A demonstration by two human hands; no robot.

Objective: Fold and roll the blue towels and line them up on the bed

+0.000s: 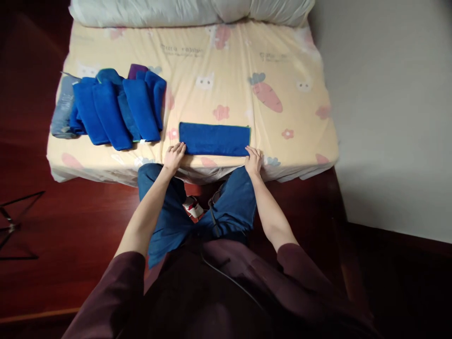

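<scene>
A blue towel [214, 138], folded into a long flat strip, lies near the front edge of the bed [229, 66]. My left hand [174, 156] pinches its near left corner, fingers closed on the cloth. My right hand [254, 159] holds the near right corner the same way. Both arms reach forward over my knees.
A row of several folded blue towels [116, 110] lies on the left part of the yellow cartoon-print sheet, with a grey one [63, 106] at the far left. White pillows [190, 10] sit at the head. Dark wooden floor [70, 221] lies left; a pale wall [388, 117] stands right.
</scene>
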